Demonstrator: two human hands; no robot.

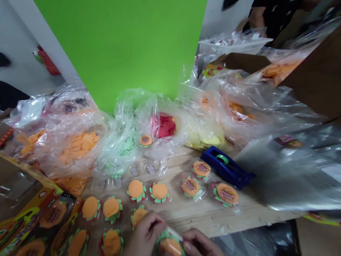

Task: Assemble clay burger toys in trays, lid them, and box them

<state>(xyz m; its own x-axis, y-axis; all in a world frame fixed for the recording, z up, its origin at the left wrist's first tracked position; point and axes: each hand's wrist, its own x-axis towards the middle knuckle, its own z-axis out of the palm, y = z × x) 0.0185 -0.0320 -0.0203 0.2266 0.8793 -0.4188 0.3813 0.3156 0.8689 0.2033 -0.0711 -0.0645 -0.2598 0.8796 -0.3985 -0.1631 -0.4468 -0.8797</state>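
Observation:
Both hands meet at the bottom centre over the near edge of the wooden table (196,215). My left hand (143,242) and my right hand (203,248) are both closed around one small burger-shaped toy in a clear wrapper (171,250), with an orange top and green frill. Several more burger toys (135,190) lie in rows on the table just beyond my hands. Three wrapped ones with printed labels (225,193) sit to the right, beside a blue tape dispenser (226,167).
Clear plastic bags of orange (78,146), green (124,146), red (164,125) and yellow (204,139) pieces crowd the back of the table before a green board (127,40). Printed burger cartons (24,232) lie left, a brown box (330,78) right. Other people stand far left and back right.

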